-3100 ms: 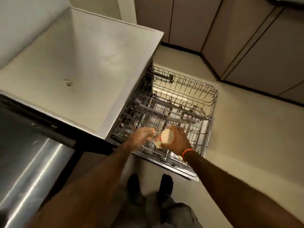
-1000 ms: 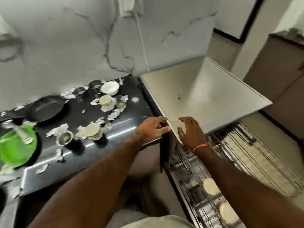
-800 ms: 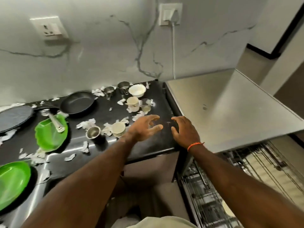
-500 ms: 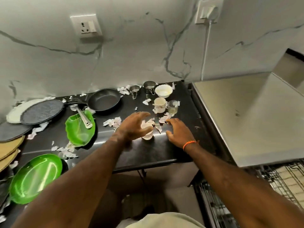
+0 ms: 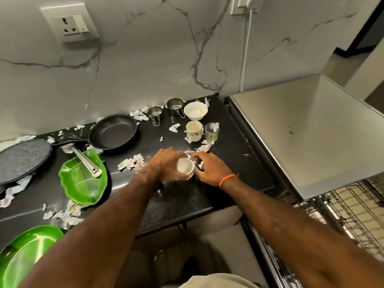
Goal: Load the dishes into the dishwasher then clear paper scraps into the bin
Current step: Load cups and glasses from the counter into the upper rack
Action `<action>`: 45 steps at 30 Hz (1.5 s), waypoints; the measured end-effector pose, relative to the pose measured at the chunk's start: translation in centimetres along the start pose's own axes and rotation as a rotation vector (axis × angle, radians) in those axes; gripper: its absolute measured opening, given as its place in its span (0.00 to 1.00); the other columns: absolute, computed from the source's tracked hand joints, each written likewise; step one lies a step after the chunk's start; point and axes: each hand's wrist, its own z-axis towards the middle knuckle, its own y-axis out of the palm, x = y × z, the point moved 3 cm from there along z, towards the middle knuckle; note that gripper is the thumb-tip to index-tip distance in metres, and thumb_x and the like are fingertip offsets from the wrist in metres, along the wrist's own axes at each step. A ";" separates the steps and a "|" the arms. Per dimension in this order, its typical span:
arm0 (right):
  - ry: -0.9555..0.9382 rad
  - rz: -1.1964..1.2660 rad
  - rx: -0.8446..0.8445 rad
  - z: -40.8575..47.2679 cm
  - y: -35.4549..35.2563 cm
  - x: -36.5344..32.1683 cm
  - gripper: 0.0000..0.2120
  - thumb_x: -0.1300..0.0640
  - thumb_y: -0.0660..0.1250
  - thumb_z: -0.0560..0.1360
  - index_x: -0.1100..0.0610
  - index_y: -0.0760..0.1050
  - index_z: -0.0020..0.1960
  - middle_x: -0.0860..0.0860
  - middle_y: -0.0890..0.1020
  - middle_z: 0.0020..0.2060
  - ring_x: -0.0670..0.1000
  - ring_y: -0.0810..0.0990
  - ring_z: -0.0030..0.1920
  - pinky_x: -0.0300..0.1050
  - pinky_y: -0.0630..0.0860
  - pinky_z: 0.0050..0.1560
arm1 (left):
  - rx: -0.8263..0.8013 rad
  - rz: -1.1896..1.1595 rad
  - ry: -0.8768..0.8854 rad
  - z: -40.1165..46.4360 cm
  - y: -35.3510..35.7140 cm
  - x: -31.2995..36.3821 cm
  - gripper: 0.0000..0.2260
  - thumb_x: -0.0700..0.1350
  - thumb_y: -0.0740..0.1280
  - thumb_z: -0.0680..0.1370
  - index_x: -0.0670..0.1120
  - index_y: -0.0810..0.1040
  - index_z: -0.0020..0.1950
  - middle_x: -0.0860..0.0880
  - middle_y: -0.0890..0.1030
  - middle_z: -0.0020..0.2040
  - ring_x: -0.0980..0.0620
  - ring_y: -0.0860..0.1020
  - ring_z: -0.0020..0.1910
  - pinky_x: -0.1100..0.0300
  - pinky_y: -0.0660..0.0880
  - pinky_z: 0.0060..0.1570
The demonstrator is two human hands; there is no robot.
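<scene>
Black stone counter (image 5: 197, 196) under a veined marble wall; the pulled-out dishwasher rack (image 5: 353, 206) sits below and to the right of the counter. Landmark: black frying pan (image 5: 113, 131).

White cup (image 5: 185, 166) stands right of the pan, nearer the counter's front edge. Left hand (image 5: 166, 166) has its fingers curled round the cup's side. Right hand (image 5: 211, 168) is just beside the cup on its far side, fingers bent toward it; whether it is pinching the handle or only touching, I cannot tell.

Handling judgement: ceramic, so stiff, light, breakable, smooth glaze probably slick. Best hold is round the body or by the handle, carried upright, set down gently between the rack wires.

Paper scraps (image 5: 131, 163) lie right of the pan, touching nothing held. Behind them: patterned mug (image 5: 193, 130), glass tumbler (image 5: 211, 132), white bowl (image 5: 195, 110).

Hidden: the cup's base, handle and near wall are covered by the hands. The rack's contents are too blurred to make out. No bin in view.
</scene>
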 end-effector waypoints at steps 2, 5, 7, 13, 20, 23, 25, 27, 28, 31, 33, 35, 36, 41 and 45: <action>0.034 0.055 0.016 -0.3 -0.4 0.5 0.26 0.50 0.71 0.71 0.45 0.72 0.68 0.45 0.80 0.55 0.49 0.77 0.56 0.47 0.76 0.59 | 0.061 -0.101 0.008 0.7 -0.4 0.6 0.34 0.69 0.70 0.65 0.56 0.77 0.66 0.52 0.83 0.59 0.49 0.77 0.59 0.49 0.75 0.58; 0.077 0.190 0.044 -1.5 -1.9 1.7 0.29 0.55 0.73 0.69 0.49 0.71 0.69 0.48 0.81 0.59 0.49 0.79 0.57 0.46 0.76 0.61 | 0.155 -0.279 0.012 1.8 -1.6 2.7 0.29 0.63 0.75 0.65 0.52 0.81 0.63 0.52 0.85 0.56 0.51 0.80 0.53 0.53 0.77 0.54; 0.114 0.302 0.070 -2.8 -3.2 3.0 0.31 0.55 0.76 0.69 0.49 0.71 0.70 0.48 0.81 0.61 0.48 0.79 0.59 0.43 0.75 0.61 | 0.173 -0.426 0.024 2.8 -2.3 4.9 0.24 0.57 0.79 0.67 0.50 0.83 0.60 0.53 0.85 0.53 0.55 0.81 0.50 0.59 0.77 0.52; 0.227 0.781 0.311 -9.1 -9.7 8.5 0.30 0.63 0.81 0.68 0.54 0.75 0.66 0.51 0.83 0.55 0.47 0.83 0.49 0.42 0.81 0.44 | 0.110 -0.907 0.122 6.4 -2.3 14.9 0.17 0.43 0.77 0.73 0.45 0.82 0.61 0.49 0.86 0.54 0.52 0.84 0.53 0.58 0.81 0.53; 0.416 1.001 0.501 -21.6 -16.6 17.6 0.25 0.69 0.78 0.69 0.58 0.74 0.62 0.66 0.82 0.54 0.61 0.84 0.42 0.50 0.84 0.38 | -0.110 -1.117 0.218 9.7 0.9 31.2 0.18 0.42 0.68 0.69 0.41 0.82 0.58 0.47 0.84 0.47 0.54 0.82 0.45 0.60 0.79 0.46; 0.500 0.988 0.594 -28.2 -19.1 21.9 0.21 0.68 0.78 0.69 0.57 0.76 0.58 0.63 0.83 0.50 0.60 0.84 0.42 0.50 0.84 0.39 | -0.166 -1.067 0.252 10.6 3.8 38.1 0.22 0.44 0.70 0.70 0.42 0.80 0.64 0.47 0.85 0.54 0.51 0.82 0.50 0.58 0.78 0.48; 0.565 0.946 0.656 -32.7 -20.1 24.9 0.20 0.66 0.80 0.68 0.54 0.78 0.56 0.61 0.83 0.51 0.58 0.84 0.45 0.55 0.84 0.43 | -0.187 -1.011 0.283 11.0 5.6 42.1 0.23 0.43 0.73 0.72 0.42 0.78 0.67 0.46 0.83 0.57 0.53 0.81 0.52 0.67 0.77 0.45; 0.648 0.902 0.718 -37.3 -20.5 27.8 0.21 0.66 0.80 0.68 0.55 0.79 0.57 0.62 0.83 0.53 0.58 0.83 0.45 0.59 0.83 0.44 | -0.242 -0.939 0.344 11.5 8.0 46.1 0.22 0.43 0.75 0.73 0.42 0.78 0.66 0.46 0.84 0.57 0.52 0.82 0.55 0.66 0.78 0.50; 0.689 0.883 0.744 -39.5 -20.5 29.0 0.21 0.66 0.79 0.68 0.57 0.79 0.59 0.63 0.82 0.54 0.59 0.83 0.45 0.62 0.82 0.44 | -0.280 -0.902 0.368 11.6 9.4 47.8 0.25 0.47 0.77 0.71 0.43 0.78 0.67 0.47 0.84 0.57 0.52 0.83 0.56 0.62 0.79 0.54; 0.820 0.802 0.811 -44.8 -19.3 32.5 0.23 0.66 0.79 0.68 0.58 0.79 0.62 0.59 0.82 0.56 0.61 0.84 0.50 0.62 0.84 0.45 | -0.431 -0.748 0.449 11.5 13.5 52.0 0.27 0.52 0.76 0.72 0.46 0.77 0.69 0.48 0.83 0.60 0.55 0.83 0.55 0.58 0.80 0.57; 0.922 0.717 0.816 -47.6 -17.4 34.5 0.22 0.66 0.78 0.70 0.56 0.79 0.62 0.56 0.81 0.57 0.58 0.83 0.53 0.59 0.84 0.48 | -0.519 -0.612 0.529 11.6 16.3 54.3 0.23 0.49 0.74 0.77 0.46 0.76 0.70 0.46 0.81 0.63 0.53 0.81 0.57 0.58 0.79 0.58; 1.013 0.647 0.794 -49.4 -14.8 36.5 0.21 0.64 0.78 0.70 0.54 0.78 0.60 0.50 0.80 0.56 0.53 0.81 0.54 0.57 0.81 0.55 | -0.574 -0.487 0.594 12.1 19.1 55.9 0.23 0.49 0.73 0.77 0.47 0.75 0.71 0.45 0.80 0.66 0.50 0.79 0.61 0.52 0.78 0.62; 1.064 0.615 0.774 -50.0 -13.5 37.4 0.21 0.62 0.79 0.69 0.53 0.78 0.60 0.48 0.80 0.55 0.51 0.80 0.54 0.55 0.80 0.57 | -0.605 -0.424 0.616 12.6 20.6 56.6 0.23 0.50 0.73 0.77 0.47 0.75 0.71 0.46 0.79 0.67 0.49 0.79 0.63 0.49 0.77 0.64; 1.228 0.428 0.664 -49.7 -6.7 42.6 0.23 0.53 0.80 0.66 0.54 0.78 0.60 0.50 0.80 0.55 0.52 0.79 0.55 0.45 0.75 0.56 | -0.714 -0.108 0.734 15.6 28.1 58.6 0.28 0.56 0.70 0.77 0.51 0.71 0.75 0.49 0.75 0.73 0.48 0.73 0.70 0.44 0.70 0.70; 1.296 0.399 0.646 -48.5 -3.1 45.5 0.27 0.54 0.78 0.68 0.56 0.75 0.65 0.54 0.77 0.61 0.54 0.76 0.60 0.45 0.71 0.61 | -0.743 0.055 0.783 17.8 32.9 59.7 0.28 0.54 0.69 0.78 0.54 0.67 0.77 0.50 0.69 0.78 0.46 0.65 0.76 0.39 0.63 0.75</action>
